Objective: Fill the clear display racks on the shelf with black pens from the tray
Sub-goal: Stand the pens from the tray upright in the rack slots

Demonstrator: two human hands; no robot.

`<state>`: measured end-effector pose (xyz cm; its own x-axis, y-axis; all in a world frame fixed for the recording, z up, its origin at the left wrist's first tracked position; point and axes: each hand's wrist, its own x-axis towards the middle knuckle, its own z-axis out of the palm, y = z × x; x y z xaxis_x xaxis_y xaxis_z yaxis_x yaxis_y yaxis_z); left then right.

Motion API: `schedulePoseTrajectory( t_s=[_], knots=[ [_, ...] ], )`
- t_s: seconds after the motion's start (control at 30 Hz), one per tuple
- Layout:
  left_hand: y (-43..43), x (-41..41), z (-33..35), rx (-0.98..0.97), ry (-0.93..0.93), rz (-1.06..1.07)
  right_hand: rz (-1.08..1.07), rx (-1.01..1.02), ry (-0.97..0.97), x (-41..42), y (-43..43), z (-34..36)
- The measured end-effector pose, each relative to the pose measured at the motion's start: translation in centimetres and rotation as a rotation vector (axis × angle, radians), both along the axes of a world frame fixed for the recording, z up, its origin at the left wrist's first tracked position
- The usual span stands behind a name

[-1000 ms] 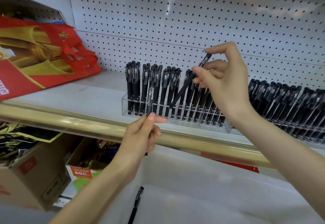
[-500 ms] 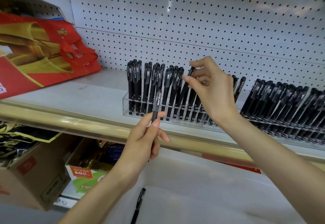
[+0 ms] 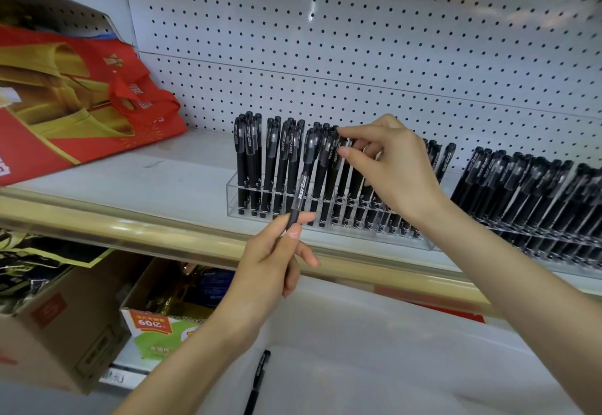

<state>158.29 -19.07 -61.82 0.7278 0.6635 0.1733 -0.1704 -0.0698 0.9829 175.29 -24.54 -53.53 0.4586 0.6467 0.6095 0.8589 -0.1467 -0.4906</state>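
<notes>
One black pen [image 3: 301,191], judged light, stiff, slick, is pinched low on its barrel by left grip [image 3: 270,271] before clear rack [image 3: 232,199]; racked pen [image 3: 337,157] is pinched at cap by right grip [image 3: 394,170].

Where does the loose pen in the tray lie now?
In the head view, the loose pen lies low at centre on the white tray, just below the left hand.

The clear plastic rack [image 3: 233,199] is gleaming smooth and glossy; the black pens [image 3: 241,167] are showing matt barrels under shiny caps. The gold shelf trim [image 3: 130,229] is shining, while the cardboard box [image 3: 65,333] is looking dull.
</notes>
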Motion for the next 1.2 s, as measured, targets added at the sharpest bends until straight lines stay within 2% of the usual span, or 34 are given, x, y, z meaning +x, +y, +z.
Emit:
schedulePoseTrajectory(
  t_s=[0.13, 0.33, 0.6, 0.77, 0.97, 1.07, 1.13, 1.2],
  knots=[
    [-0.3, 0.2, 0.2, 0.006, 0.011, -0.008, 0.038, -0.034, 0.046, -0.1, -0.4, 0.2],
    [-0.3, 0.5, 0.7, -0.022, -0.013, 0.018, 0.074, -0.199, 0.110, 0.3, -0.9, 0.9],
    [-0.7, 0.8, 1.3, -0.015, -0.012, -0.017, 0.193, -0.150, 0.401, -1.2, -2.8, 1.8],
    [-1.7, 1.3, 1.8, 0.023, -0.027, -0.067, 0.274, -0.197, 0.491, -2.6, -3.5, 2.0],
    [-2.2, 2.0, 1.7, 0.093, -0.004, -0.066, 0.289, -0.154, 0.603, -2.1, -3.8, 1.7],
    [-1.4, 2.3, 1.1, 0.281, 0.048, 0.020, 0.328, -0.124, 0.655, -1.6, -4.4, 2.3],
    [-0.5, 2.2, 1.0, 0.550, 0.135, 0.077, 0.317, -0.006, 0.661, -1.1, -4.7, 3.2],
    [0.6, 1.9, 1.1, 0.866, 0.245, 0.130, 0.249, 0.141, 0.578, -0.4, -5.0, 4.1]
  ],
)
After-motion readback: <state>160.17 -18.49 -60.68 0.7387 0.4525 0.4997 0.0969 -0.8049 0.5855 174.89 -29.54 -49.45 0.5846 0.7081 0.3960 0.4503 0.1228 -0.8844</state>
